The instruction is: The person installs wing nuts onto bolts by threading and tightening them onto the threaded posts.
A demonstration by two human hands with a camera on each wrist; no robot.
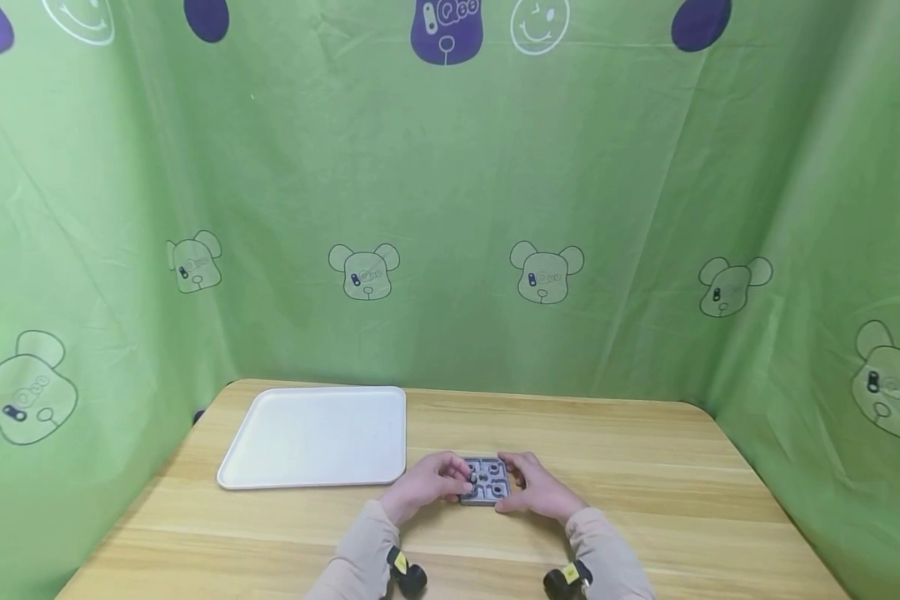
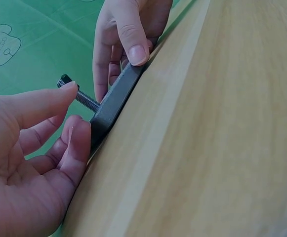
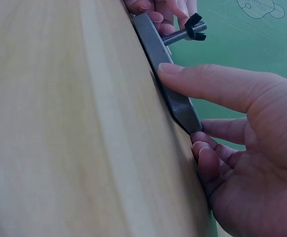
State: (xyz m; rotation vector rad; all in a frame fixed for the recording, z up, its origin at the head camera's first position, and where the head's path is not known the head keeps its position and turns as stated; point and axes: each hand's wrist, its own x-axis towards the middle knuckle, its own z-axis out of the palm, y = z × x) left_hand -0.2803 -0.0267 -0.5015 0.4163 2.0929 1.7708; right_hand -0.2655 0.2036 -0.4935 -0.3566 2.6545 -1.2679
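A square grey metal plate (image 1: 496,490) with recesses lies flat on the table. From it rises a threaded bolt (image 2: 87,100) with a dark wing nut (image 3: 196,28) near its upper end. My left hand (image 1: 428,482) is at the plate's left side; in the left wrist view the thumb and fingers of that left hand (image 2: 29,153) are curled about the wing nut, some fingertips beside the plate's edge. My right hand (image 1: 538,487) grips the plate's right side, and in the right wrist view the right hand's (image 3: 262,123) thumb presses the plate's side face (image 3: 164,57).
A white rectangular tray (image 1: 318,437) lies on the wooden table (image 1: 607,433), left of and behind the plate. Green printed cloth (image 1: 450,333) hangs behind the table and at both sides.
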